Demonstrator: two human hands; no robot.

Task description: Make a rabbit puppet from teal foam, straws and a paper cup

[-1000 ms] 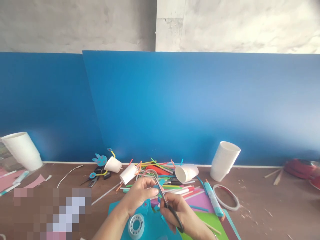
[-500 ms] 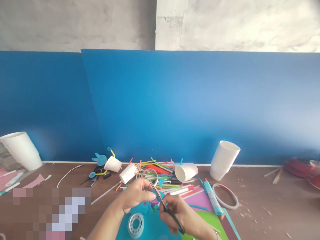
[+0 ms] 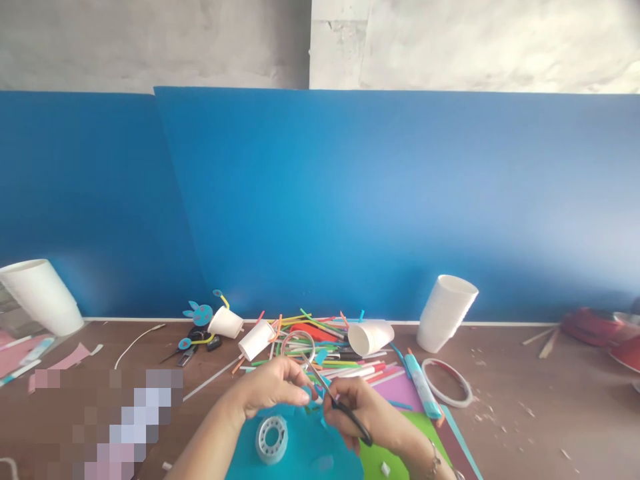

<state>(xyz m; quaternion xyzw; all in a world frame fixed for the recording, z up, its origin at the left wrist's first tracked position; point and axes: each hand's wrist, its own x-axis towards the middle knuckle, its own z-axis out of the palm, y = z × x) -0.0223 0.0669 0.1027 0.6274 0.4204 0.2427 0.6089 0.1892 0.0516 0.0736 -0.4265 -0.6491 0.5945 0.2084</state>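
My left hand (image 3: pixel 274 388) is closed, pinching a small piece of blue paper (image 3: pixel 313 395) between thumb and fingers. My right hand (image 3: pixel 359 408) grips the black handles of a pair of scissors (image 3: pixel 356 424). Their metal blades point up and left, beside the left fingertips and the blue paper. The fingers partly cover the piece, so its outline is unclear. Below the hands lies a larger blue paper sheet (image 3: pixel 300 453), with a roll of tape (image 3: pixel 271 440) on it.
Colourful straws and pens (image 3: pixel 320 333) are heaped behind the hands among tipped paper cups (image 3: pixel 371 337). A stack of white cups (image 3: pixel 447 313) stands back right, near a tape ring (image 3: pixel 470 393). A blue rabbit-face cutout (image 3: pixel 200 315) is back left. A blue panel (image 3: pixel 350 200) bounds the table (image 3: pixel 525 427).
The view has tilted down slightly. The scissors have turned a little, and less of the blue piece shows between the hands. Both hands keep their grips.
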